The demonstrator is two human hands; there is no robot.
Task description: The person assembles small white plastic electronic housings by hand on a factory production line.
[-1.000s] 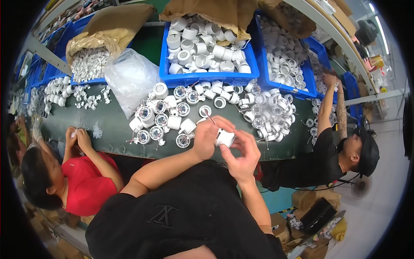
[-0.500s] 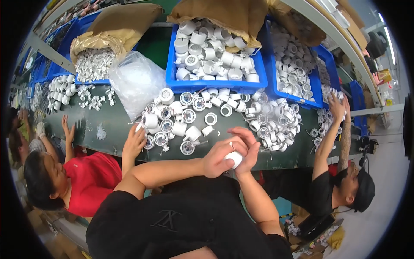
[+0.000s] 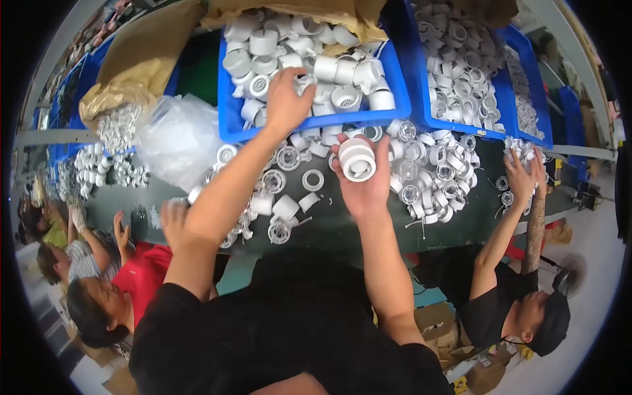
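Note:
My left hand [image 3: 288,104] reaches over the front wall of the middle blue bin [image 3: 316,120], thumb and fingers apart around one of the white plastic cups [image 3: 304,83] inside. Whether it grips that cup is not clear. On the upturned palm and fingers of my right hand [image 3: 370,191] rests a white ringed plastic housing [image 3: 359,161], its round end with an inner recess facing me. Below the left forearm and to its right lie loose white cups and clear-fronted round parts [image 3: 273,181], partly hidden by the arm. A white ring [image 3: 313,180] lies between my two arms.
More white rings fill a blue bin [image 3: 464,130] on the right, with a heap of parts [image 3: 434,181] before it. A clear plastic bag [image 3: 181,138] lies left. Co-workers' hands [image 3: 523,174] work at right; a person in red [image 3: 141,273] sits close at left.
My hands, cupped together around a white part near the table's edge before, have separated. The left has stretched forward into the bin; the right has turned palm up with a housing and moved forward.

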